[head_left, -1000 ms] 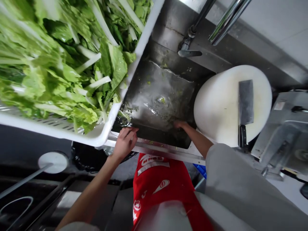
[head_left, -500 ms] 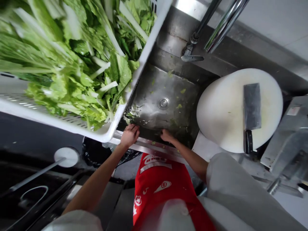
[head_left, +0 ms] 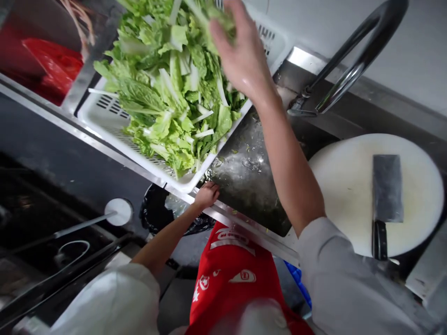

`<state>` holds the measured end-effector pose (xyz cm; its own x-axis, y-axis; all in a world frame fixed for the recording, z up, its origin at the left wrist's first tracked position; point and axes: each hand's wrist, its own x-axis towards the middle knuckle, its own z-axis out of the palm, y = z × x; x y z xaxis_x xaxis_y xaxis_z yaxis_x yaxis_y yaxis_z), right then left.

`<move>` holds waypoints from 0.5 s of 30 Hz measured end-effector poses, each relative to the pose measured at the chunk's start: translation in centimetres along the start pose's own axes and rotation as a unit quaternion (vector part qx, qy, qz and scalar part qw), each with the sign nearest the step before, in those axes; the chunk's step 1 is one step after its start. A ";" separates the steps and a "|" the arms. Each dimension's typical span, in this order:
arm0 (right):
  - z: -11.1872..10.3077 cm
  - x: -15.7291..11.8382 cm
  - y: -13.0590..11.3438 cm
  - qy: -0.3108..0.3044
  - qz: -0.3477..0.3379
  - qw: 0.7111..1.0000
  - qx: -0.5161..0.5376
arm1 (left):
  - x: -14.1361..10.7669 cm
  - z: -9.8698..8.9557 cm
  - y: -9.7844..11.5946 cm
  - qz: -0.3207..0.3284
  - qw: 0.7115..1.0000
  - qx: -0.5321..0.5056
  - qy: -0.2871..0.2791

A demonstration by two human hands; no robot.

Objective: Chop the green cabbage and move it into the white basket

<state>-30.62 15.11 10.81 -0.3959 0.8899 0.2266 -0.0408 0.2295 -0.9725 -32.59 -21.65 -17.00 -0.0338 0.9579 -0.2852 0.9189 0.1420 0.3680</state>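
Cut leafy greens [head_left: 174, 102] are heaped in a white perforated basket [head_left: 185, 184] standing over the left part of the metal sink [head_left: 240, 172]. My right hand [head_left: 240, 51] is raised above the basket's right side, its fingers curved round some leaves, which are blurred. My left hand [head_left: 207, 194] rests on the sink's front edge near the basket corner, fingers curled; whatever may be under them is hidden. Water with small leaf scraps lies in the sink.
A round white chopping board [head_left: 352, 186] with a cleaver [head_left: 387, 188] lies right of the sink. The tap [head_left: 359, 60] rises behind. A black-lined bin [head_left: 152, 209] is below the front edge, and a red bag [head_left: 56, 63] at upper left.
My right hand has risen from the sink to above the greens and now has leaves in it. My left hand stays at the sink edge. The view has shifted left.
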 end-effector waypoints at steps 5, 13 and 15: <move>-3.8 -2.3 6.2 0.062 -0.126 0.977 -0.161 | 0.0 0.2 -0.1 0.000 1.000 -0.020 0.017; -11.5 -19.0 22.9 -0.182 0.338 0.798 -0.464 | -0.2 0.6 -0.3 0.000 0.998 -0.048 0.046; -10.7 -20.6 24.9 -0.231 0.379 0.760 -0.474 | -0.1 0.5 -0.3 -0.003 0.997 -0.052 0.050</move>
<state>-13.71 6.72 -17.44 -0.2651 0.7243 -0.6365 0.9528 0.0956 -0.2880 -32.67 -21.96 -17.51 -0.0835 0.9761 -0.2006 0.8727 0.1688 0.4582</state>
